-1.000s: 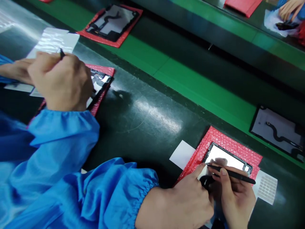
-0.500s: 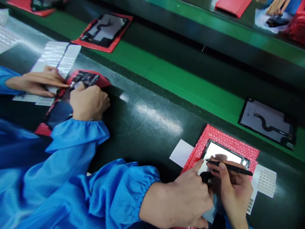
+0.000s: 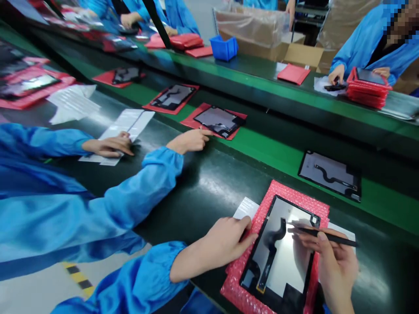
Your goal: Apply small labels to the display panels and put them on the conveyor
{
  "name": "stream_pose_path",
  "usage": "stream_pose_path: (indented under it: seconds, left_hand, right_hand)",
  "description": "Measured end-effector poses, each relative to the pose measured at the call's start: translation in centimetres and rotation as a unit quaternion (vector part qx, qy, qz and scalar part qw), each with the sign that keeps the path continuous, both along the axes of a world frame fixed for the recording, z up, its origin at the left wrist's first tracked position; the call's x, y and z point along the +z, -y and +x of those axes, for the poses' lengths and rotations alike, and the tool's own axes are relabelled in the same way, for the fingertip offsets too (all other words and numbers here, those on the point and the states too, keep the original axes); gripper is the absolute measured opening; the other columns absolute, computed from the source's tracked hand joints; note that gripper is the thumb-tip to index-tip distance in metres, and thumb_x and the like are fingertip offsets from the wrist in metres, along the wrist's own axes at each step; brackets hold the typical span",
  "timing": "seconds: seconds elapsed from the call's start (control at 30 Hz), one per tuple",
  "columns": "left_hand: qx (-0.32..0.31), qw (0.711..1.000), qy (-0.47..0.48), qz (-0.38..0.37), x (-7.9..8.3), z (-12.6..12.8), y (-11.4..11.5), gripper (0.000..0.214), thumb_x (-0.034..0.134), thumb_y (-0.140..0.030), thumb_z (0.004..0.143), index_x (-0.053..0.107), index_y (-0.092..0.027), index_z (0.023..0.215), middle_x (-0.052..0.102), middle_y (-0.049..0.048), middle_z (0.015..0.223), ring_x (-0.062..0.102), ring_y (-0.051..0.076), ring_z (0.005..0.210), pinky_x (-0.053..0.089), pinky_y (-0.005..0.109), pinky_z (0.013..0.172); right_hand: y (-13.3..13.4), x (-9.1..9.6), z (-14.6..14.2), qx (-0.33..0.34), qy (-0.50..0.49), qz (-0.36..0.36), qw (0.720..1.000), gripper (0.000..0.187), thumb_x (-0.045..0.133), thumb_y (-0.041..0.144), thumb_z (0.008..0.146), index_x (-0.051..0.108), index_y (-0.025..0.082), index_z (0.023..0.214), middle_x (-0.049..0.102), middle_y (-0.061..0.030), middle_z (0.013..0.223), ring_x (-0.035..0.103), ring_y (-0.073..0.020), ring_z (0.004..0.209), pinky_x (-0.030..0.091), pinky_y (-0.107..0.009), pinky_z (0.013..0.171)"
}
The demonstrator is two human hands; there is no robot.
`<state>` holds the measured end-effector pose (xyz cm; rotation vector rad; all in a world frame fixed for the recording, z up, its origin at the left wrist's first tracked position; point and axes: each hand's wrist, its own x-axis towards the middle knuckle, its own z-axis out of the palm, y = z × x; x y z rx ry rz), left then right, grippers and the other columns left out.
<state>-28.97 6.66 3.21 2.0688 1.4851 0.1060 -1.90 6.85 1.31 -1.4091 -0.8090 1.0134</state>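
A display panel (image 3: 288, 266) with a black flex cable lies face down on a red bubble-wrap sheet (image 3: 288, 192) at the lower right. My left hand (image 3: 225, 244) lies at the panel's left edge, with thumb and fingers closed on the wrap. My right hand (image 3: 337, 266) holds a black pointed tool (image 3: 327, 237) in a pen grip. The tool's tip rests near the panel's top right corner. A white paper slip (image 3: 245, 208) pokes out from under the wrap beside my left thumb.
A co-worker in blue sleeves sits to my left. One of their hands (image 3: 109, 146) rests on white sheets. Their other hand (image 3: 190, 139) touches a red-wrapped panel (image 3: 218, 120) on the green belt (image 3: 262, 148). More panels ride the belt, including a bare one (image 3: 330, 174). Other people work across it.
The view has lifted and widened. My left hand slid off the panel to its left edge. The co-worker's panel moved from the dark bench onto the green belt.
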Motion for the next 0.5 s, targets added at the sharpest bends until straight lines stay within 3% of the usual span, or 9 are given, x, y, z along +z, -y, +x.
stream_pose_path:
  seconds: [0.13,0.27,0.37,0.43,0.5]
  left_hand:
    - [0.004,1.0,-0.011,-0.02,-1.2,0.0,1.0,0.017,0.046,-0.028,0.105,0.058,-0.021,0.096,0.071,0.0055,0.086,0.072,0.024,0.074,0.048,0.032,0.066]
    - [-0.003,1.0,0.0,0.008,-0.3,1.5,1.3,0.018,0.038,-0.021,0.105,0.053,-0.021,0.096,0.067,0.0062,0.093,0.065,0.02,0.072,0.048,0.033,0.069]
    - [0.022,0.992,0.123,-0.005,0.3,2.4,1.5,0.014,0.039,-0.024,0.106,0.047,-0.022,0.094,0.059,0.001,0.088,0.056,0.016,0.074,0.047,0.03,0.072]
    - [0.068,0.965,0.254,-0.022,-0.1,2.8,1.5,0.008,0.048,-0.029,0.103,0.045,-0.023,0.098,0.054,-0.0017,0.089,0.051,0.015,0.077,0.047,0.028,0.073]
    - [0.116,0.933,0.34,-0.012,-1.1,3.2,0.9,0.017,0.059,-0.032,0.097,0.045,-0.024,0.102,0.052,-0.0022,0.091,0.049,0.014,0.08,0.047,0.027,0.075]
  right_hand:
    - [0.5,-0.8,3.5,-0.031,0.038,-0.015,0.999,0.049,0.095,0.05,0.078,0.069,0.014,0.1,0.08,-0.0111,0.077,0.08,-0.031,0.066,0.069,-0.035,0.06]
    - [0.2,-2.8,6.0,-0.048,0.022,-0.01,0.999,0.051,0.097,0.049,0.075,0.067,0.016,0.101,0.079,-0.0097,0.072,0.08,-0.0302,0.065,0.068,-0.032,0.06]
    - [0.1,-4.0,6.9,-0.06,-0.006,-0.001,0.998,0.051,0.097,0.05,0.075,0.067,0.016,0.1,0.078,-0.0096,0.07,0.079,-0.0298,0.064,0.068,-0.032,0.06]
    - [0.1,-4.5,7.0,-0.062,-0.022,0.003,0.998,0.053,0.097,0.05,0.074,0.066,0.016,0.101,0.078,-0.01,0.07,0.079,-0.0297,0.063,0.068,-0.032,0.06]
    - [0.1,-4.6,7.0,-0.063,-0.037,0.004,0.997,0.055,0.097,0.051,0.074,0.065,0.015,0.101,0.078,-0.0096,0.07,0.079,-0.0291,0.063,0.068,-0.031,0.059]
